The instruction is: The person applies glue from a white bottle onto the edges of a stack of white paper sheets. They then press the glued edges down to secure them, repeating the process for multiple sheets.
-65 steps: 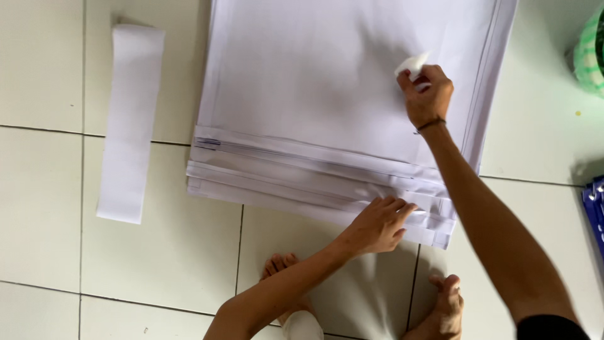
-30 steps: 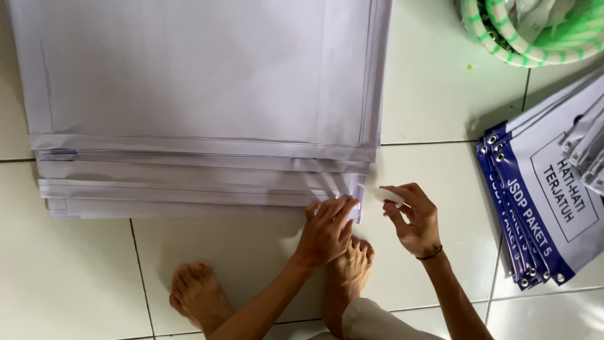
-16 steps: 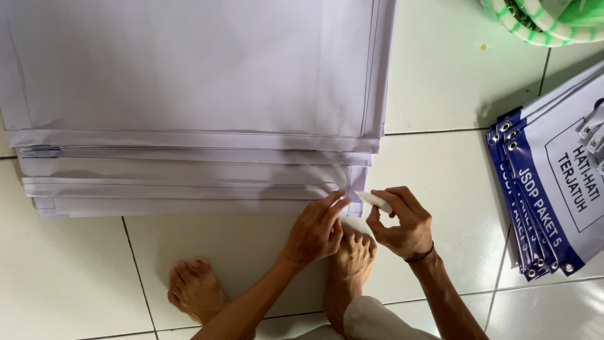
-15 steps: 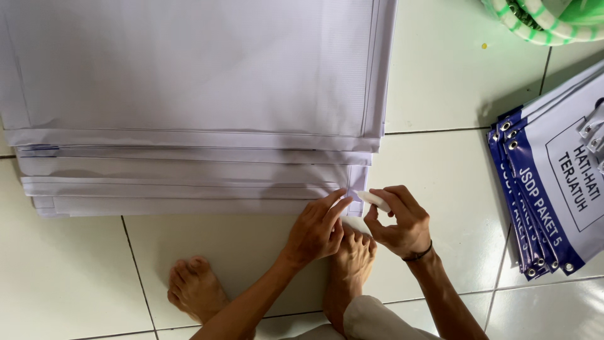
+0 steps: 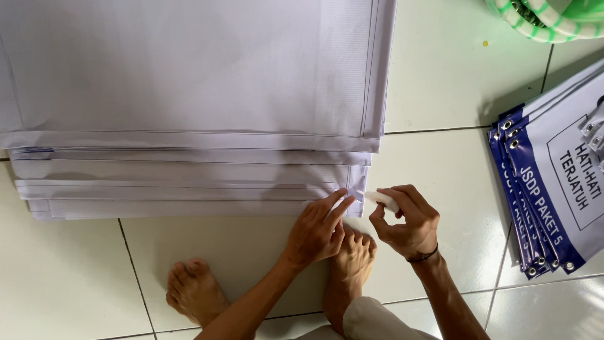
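Head view, looking down at a tiled floor [image 5: 440, 75] with a big stack of white sheets [image 5: 189, 82] spread flat, lower edges fanned out in staggered layers; this stack is the landmark. Left hand [image 5: 318, 230] rests at the stack's near right corner, fingers stretched out and mostly flat, fingertips [image 5: 340, 196] pressing on or lifting the corner of one of the lower sheets; not clenched, can't tell if it actually pinches the edge. Right hand [image 5: 406, 220] sits just right of that same corner, off the stack, thumb and forefinger closed around a small white piece [image 5: 382, 199], looks like a wad or rolled scrap, exact kind unclear. The white piece's tip is just beside the stack corner and the left fingertips, contact can't be confirmed. Dark band [image 5: 423, 257] on the right wrist. Two bare feet below the stack's near edge: one foot [image 5: 349, 271] directly under the hands, toes almost touching the sheet edge, the other foot [image 5: 195, 293] further left, apart from the stack. Well to the right of the stack, a pile of banners [image 5: 547, 189] with blue borders and metal eyelets, fanned, printed side up. Above right of the stack, at the frame corner, a green-and-white striped rim [image 5: 541, 22] of some round container, only partly visible.
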